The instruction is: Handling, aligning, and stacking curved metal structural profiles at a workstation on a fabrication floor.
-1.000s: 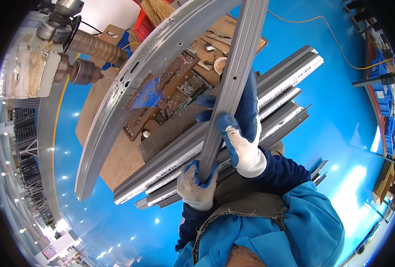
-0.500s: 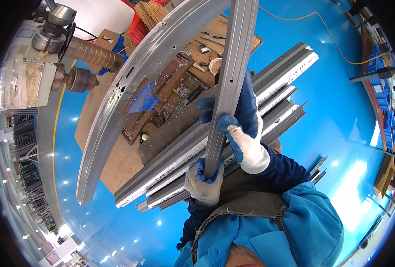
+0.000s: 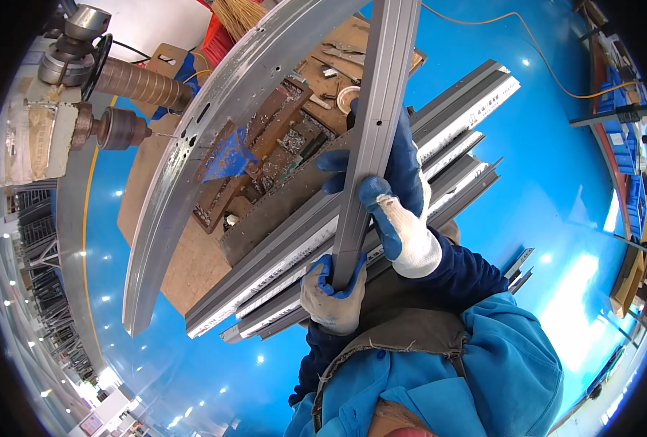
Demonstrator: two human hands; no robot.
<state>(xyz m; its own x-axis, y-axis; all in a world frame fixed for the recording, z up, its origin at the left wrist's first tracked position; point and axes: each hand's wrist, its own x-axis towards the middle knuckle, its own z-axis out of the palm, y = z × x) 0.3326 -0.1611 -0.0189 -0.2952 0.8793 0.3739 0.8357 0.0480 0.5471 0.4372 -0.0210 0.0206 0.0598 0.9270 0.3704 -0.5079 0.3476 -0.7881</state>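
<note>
A long grey metal profile, with ridges along it and a small dark hole, slants up from my lap past the top of the view. Its near end sits in my left hand, which wears a blue-and-grey work glove and is closed round it. Further up, my right hand, in a blue-coated white glove, grips the same profile, thumb in front and fingers behind. Below it, several grey profiles with printed white film lie side by side, partly hidden by my hands and the held piece.
A larger curved grey profile arches across the left. At its side is a drill chuck with a bit. Beyond my hands, a wooden bench carries a chip-strewn tray, a blue scrap and pliers. An orange cable crosses the blue floor.
Both hands keep their hold on the profile, which has barely moved. The bench, drill and stacked profiles sit slightly higher and further left in the view.
</note>
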